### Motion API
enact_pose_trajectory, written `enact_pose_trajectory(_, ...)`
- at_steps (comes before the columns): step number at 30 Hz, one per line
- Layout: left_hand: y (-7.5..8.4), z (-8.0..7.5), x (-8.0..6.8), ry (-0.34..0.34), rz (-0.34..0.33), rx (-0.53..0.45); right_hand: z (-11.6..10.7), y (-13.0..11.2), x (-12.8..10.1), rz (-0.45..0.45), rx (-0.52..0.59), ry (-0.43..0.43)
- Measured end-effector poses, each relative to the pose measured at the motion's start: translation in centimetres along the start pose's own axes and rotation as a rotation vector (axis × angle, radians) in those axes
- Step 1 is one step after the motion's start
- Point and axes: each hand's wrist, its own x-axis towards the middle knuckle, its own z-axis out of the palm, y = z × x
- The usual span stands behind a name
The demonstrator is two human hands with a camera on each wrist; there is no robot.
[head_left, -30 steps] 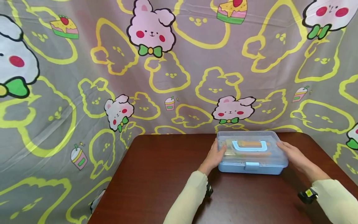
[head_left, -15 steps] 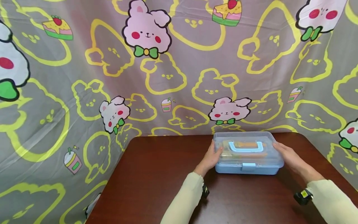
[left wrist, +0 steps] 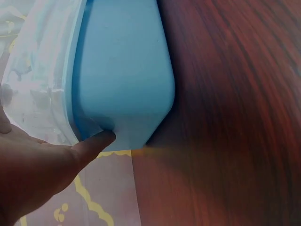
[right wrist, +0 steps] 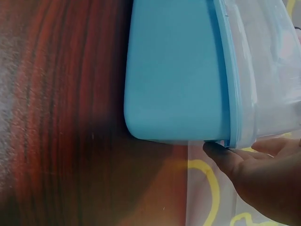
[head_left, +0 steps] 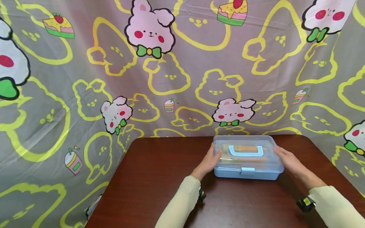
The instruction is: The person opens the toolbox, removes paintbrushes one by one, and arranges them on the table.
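Blue plastic box, clear lid, between left hand, right hand.

One blue storage box with one clear lid and one handle sits on one tabletop. Two hands flank it: the left hand and the right hand. One patterned cloth hangs behind.

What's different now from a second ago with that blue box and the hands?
The box has slid a little leftward across the table, carried between the left hand and right hand. Both hands kept their places at its two ends. The lid stayed closed, with the front latch shut and the handle flat.
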Motion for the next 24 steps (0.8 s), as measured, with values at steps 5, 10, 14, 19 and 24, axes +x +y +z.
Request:
enact_pose_trajectory(5, 0.0, -0.9, -0.6, -0.033, 0.008, -0.005, 0.7, -0.3, -0.4, -0.023, -0.014, 0.006)
enact_pose_trajectory(10, -0.3, -1.8, -1.2, -0.046, 0.021, -0.011, 1.4, -0.9, -0.9, -0.038, 0.005, -0.013)
enact_pose_trajectory(14, -0.6, -2.5, -1.8, -0.052, 0.038, -0.013, 2.0, -1.3, -1.3, -0.049, 0.036, -0.031)
enact_pose_trajectory(19, -1.0, -3.1, -2.6, -0.062, 0.027, -0.016, 2.7, -1.6, -1.8, -0.062, 0.038, -0.022)
enact_pose_trajectory(24, -1.2, -3.6, -3.3, -0.067, 0.022, -0.024, 3.2, -2.0, -2.2, -0.034, 0.072, -0.022)
